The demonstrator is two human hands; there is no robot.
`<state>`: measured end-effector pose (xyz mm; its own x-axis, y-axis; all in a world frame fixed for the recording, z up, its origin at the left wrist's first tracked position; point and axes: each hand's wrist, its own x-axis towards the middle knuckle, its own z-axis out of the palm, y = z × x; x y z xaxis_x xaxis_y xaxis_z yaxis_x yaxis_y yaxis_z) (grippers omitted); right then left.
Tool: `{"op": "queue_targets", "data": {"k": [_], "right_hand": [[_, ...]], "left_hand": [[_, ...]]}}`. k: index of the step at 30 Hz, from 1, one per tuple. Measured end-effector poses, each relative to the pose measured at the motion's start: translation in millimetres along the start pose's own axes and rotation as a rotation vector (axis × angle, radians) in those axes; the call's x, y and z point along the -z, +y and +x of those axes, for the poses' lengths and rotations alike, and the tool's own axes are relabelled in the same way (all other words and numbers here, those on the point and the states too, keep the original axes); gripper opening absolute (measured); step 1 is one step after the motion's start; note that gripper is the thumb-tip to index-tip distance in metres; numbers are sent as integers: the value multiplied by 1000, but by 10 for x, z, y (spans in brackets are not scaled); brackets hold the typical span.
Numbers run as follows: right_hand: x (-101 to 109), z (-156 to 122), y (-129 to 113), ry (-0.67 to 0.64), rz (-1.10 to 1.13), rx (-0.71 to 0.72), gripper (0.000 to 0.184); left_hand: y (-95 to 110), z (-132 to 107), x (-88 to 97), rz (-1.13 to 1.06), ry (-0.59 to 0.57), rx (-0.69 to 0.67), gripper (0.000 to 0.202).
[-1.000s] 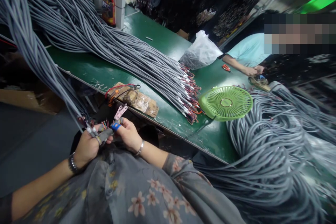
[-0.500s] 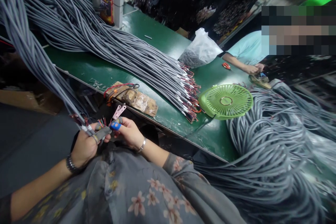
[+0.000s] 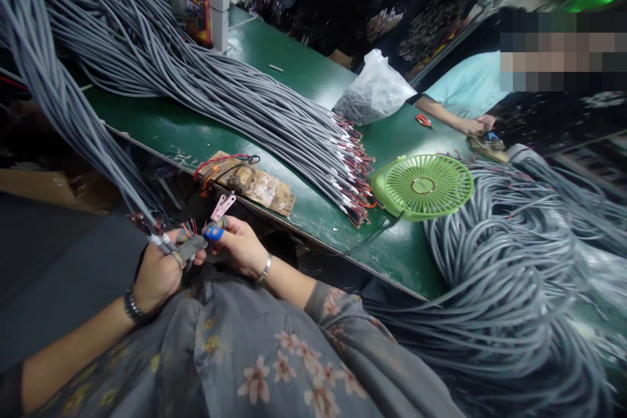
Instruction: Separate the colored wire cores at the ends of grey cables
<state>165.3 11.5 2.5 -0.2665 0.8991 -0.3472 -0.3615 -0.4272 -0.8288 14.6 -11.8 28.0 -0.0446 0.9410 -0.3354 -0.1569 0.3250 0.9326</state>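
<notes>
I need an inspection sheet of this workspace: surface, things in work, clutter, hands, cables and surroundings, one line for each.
Surface: green tabletop, scuffed near its front edge.
Job's things: thin coloured wires; pink piece with holes.
Clutter: wood-like block, plastic bag, orange-handled tool, green fan.
Hands: left hand grips grey cables; right hand is close by, its exact grip unclear.
Cables: large bundle across the green tabletop, reddish wires at its ends; looped pile beside the green fan.
Surroundings: co-worker at far right; cardboard at left.
</notes>
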Motion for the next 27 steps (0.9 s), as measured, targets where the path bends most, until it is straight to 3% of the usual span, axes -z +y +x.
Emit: {"op": "queue_targets", "data": {"k": [6, 10, 17, 23, 27], "right_hand": [[-30, -13, 34, 49, -10, 11, 57], [16, -17, 67, 7, 0, 9, 59], [223, 161, -38, 107, 112, -59, 59], [150, 332, -162, -11, 136, -80, 60], [114, 345, -156, 23, 150, -53, 61]], "left_hand": [[-22, 27, 23, -18, 28, 0, 35], [-17, 27, 34, -28, 31, 9, 33], [78, 75, 64, -48, -85, 13, 32], [182, 148, -11, -28, -182, 54, 30], [193, 153, -51, -15, -183, 72, 30]]}}
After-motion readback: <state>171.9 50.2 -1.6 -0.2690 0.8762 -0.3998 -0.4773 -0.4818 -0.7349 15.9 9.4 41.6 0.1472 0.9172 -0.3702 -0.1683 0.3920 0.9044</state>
